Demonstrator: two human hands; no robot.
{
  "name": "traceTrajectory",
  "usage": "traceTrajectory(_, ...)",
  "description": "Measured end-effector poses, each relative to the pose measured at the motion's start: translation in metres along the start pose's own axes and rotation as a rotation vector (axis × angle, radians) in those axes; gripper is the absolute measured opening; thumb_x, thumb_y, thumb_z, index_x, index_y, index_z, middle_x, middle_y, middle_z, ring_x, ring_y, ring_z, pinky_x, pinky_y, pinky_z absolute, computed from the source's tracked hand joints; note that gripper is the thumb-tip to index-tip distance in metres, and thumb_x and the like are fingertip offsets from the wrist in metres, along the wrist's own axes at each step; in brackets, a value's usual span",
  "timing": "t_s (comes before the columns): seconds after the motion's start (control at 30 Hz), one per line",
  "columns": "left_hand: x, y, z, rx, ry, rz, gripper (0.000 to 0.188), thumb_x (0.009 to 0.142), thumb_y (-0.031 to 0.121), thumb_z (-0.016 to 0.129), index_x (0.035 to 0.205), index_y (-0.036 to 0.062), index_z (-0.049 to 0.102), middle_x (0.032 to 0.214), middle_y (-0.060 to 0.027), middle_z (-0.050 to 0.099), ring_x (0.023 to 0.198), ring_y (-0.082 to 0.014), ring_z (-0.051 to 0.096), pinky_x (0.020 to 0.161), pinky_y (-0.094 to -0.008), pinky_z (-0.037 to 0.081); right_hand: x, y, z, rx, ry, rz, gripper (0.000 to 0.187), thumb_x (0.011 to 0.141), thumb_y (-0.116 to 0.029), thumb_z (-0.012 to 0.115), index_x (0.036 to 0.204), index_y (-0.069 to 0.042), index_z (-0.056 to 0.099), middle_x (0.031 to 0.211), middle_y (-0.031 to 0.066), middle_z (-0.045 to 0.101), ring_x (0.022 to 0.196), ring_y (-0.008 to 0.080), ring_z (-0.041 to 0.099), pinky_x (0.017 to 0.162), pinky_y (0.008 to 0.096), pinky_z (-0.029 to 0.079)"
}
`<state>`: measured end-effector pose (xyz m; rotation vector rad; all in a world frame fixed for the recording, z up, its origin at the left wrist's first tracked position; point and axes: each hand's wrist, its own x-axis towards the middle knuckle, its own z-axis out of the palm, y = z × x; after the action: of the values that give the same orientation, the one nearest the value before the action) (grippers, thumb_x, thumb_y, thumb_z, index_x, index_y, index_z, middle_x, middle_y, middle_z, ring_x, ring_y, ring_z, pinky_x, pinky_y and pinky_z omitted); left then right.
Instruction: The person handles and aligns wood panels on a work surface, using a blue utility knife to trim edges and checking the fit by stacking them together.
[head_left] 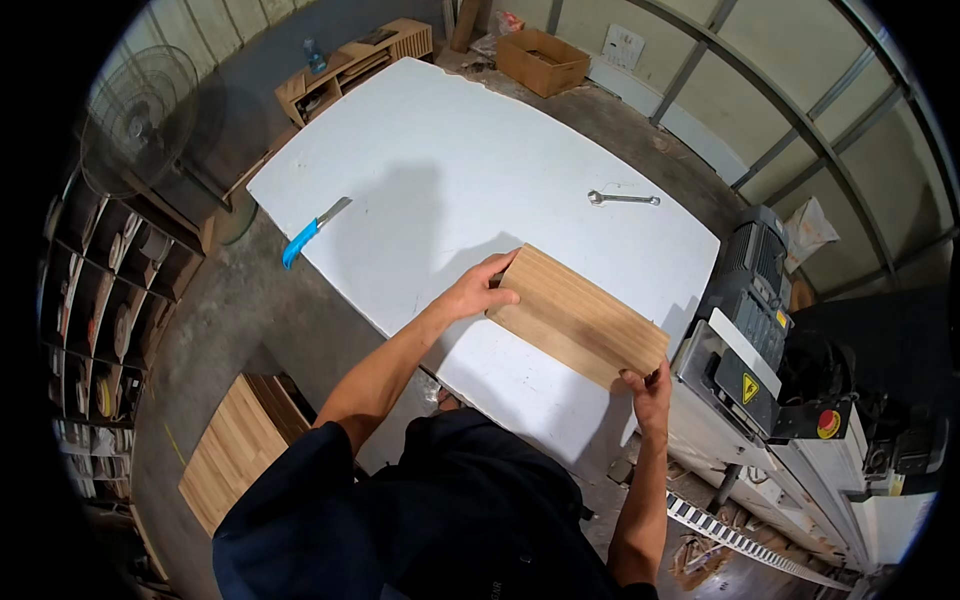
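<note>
Between my hands is a light brown wooden board (585, 322), held above or on the near right part of a white table (480, 140); I cannot tell whether it touches the top. My left hand (483, 288) grips its left end, thumb on the upper face and fingers hidden behind the edge. At the right end, my right hand (648, 392) clasps the near corner, its thumb showing along the edge. A utility knife (312, 235) with a blue handle lies at the table's left edge. Toward the far right of the tabletop lies a metal wrench (624, 199).
A machine (750, 370) with a motor and a red stop button stands close on the right. Stacked wooden panels (235, 440) sit on the floor at left, near a shelf rack (110, 300) and a standing fan (140, 125). Behind the table are a wooden cabinet (355, 65) and a cardboard box (543, 62).
</note>
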<state>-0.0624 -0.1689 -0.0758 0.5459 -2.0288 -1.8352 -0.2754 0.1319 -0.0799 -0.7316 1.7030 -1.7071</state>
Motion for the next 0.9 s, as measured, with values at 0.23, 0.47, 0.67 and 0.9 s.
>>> traceTrajectory(0.23,0.013,0.017,0.004,0.01,-0.044,-0.028,0.073,0.072,0.0,0.07,0.139,0.0088,0.041,0.129,-0.0104,0.045,0.12,-0.0232,0.046,0.1,-0.037,0.042,0.006,-0.004,-0.009,-0.052,0.053,0.007,0.059,0.073,0.005,0.068,0.127,-0.002,0.045,0.103,0.0029,0.062,0.094,0.0127,0.059,0.081,0.0247,0.047)
traceTrajectory(0.47,-0.011,0.147,-0.026,-0.008,0.053,0.327,0.075,0.071,0.004,0.072,0.139,0.0034,0.04,0.127,-0.0092,0.046,0.116,-0.0214,0.047,0.103,-0.036,0.037,0.004,-0.124,0.001,-0.057,0.134,-0.21,0.064,0.07,-0.01,0.078,0.126,0.003,0.049,0.106,0.0062,0.062,0.097,0.0129,0.058,0.084,0.0235,0.045)
traceTrajectory(0.67,-0.032,0.241,-0.03,-0.011,0.132,0.52,0.073,0.07,0.01,0.077,0.133,-0.0045,0.044,0.132,-0.011,0.046,0.122,-0.0207,0.044,0.106,-0.0339,0.033,0.0,-0.221,0.007,-0.011,0.121,-0.483,0.069,0.069,-0.021,0.082,0.123,0.007,0.049,0.111,0.0093,0.059,0.102,0.0158,0.056,0.091,0.0283,0.041)
traceTrajectory(0.9,-0.051,0.264,-0.032,0.018,0.178,0.567,0.077,0.069,0.01,0.079,0.136,0.0013,0.043,0.123,-0.0078,0.051,0.117,-0.0196,0.048,0.105,-0.0365,0.036,-0.011,-0.245,0.017,0.003,0.098,-0.5,0.07,0.068,-0.024,0.083,0.119,0.008,0.05,0.107,0.011,0.061,0.098,0.0164,0.058,0.088,0.028,0.043)
